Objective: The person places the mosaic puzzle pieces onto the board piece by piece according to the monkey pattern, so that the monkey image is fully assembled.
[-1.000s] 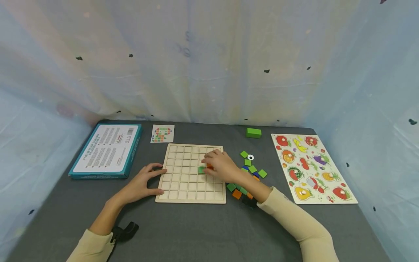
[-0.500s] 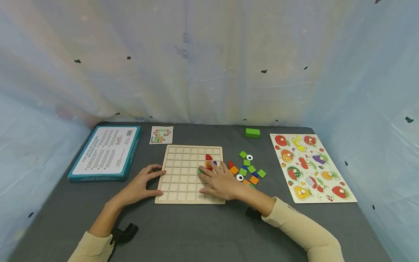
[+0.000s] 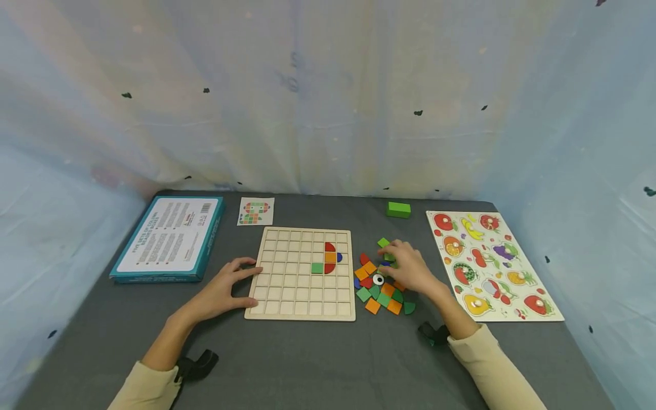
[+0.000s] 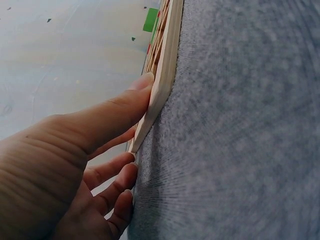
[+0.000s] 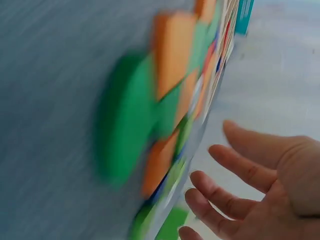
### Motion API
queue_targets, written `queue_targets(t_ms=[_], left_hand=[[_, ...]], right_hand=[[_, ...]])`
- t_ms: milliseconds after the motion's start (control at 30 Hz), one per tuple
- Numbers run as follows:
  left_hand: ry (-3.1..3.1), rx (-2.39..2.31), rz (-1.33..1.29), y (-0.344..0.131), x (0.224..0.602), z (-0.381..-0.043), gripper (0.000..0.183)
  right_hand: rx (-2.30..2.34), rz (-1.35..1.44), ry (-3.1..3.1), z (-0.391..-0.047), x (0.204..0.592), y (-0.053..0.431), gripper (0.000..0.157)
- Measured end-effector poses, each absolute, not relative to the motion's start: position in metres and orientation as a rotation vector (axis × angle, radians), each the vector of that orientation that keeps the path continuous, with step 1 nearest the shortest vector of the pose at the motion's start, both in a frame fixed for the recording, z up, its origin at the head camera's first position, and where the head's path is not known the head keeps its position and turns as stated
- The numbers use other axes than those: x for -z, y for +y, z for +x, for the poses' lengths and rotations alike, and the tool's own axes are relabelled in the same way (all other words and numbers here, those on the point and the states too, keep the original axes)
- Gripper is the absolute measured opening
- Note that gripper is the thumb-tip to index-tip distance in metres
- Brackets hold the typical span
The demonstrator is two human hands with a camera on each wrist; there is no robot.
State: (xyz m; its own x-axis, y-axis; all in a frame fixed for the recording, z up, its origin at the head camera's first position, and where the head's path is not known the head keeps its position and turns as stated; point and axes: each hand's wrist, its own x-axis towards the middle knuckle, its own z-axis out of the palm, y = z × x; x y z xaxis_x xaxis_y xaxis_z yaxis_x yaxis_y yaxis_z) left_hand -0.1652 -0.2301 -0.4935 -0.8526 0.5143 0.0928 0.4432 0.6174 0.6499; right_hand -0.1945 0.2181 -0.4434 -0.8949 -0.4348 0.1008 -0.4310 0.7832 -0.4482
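Observation:
A wooden grid board (image 3: 287, 285) lies at the middle of the table. In it sit a green square tile (image 3: 318, 267), an orange tile (image 3: 330, 257) between two red rounded tiles, and a blue half-round tile (image 3: 339, 257). My left hand (image 3: 222, 287) touches the board's left edge with thumb and index finger; the left wrist view shows the thumb (image 4: 142, 85) against the rim. Over the loose tiles right of the board hovers my right hand (image 3: 407, 266), fingers spread and loosely bent, holding nothing. Beneath it the right wrist view shows a blurred green rounded tile (image 5: 127, 120).
The loose heap includes orange tiles (image 3: 372, 306) and a white ring tile (image 3: 378, 279). Behind it stands a green block (image 3: 398, 209). A fruit puzzle board (image 3: 492, 265) lies far right. At left are a teal box (image 3: 164, 233) and a printed pattern card (image 3: 255, 211).
My right hand has left the board and moved right, over the loose tiles, uncovering the tiles set in the grid. The left hand stays at the board's left edge.

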Motion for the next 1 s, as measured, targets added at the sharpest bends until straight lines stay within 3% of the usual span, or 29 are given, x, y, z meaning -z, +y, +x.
queue_targets(t_ms=[333, 1000], left_hand=[[2.736, -1.049, 0.806, -0.232, 0.491, -0.165, 0.074], [2.733, -1.046, 0.792, -0.23, 0.494, -0.165, 0.075]], right_hand=[[0.879, -0.498, 2.904, -0.189, 0.451, 0.271, 0.02], [0.923, -0.524, 2.802, -0.218, 0.452, 0.272, 0.018]])
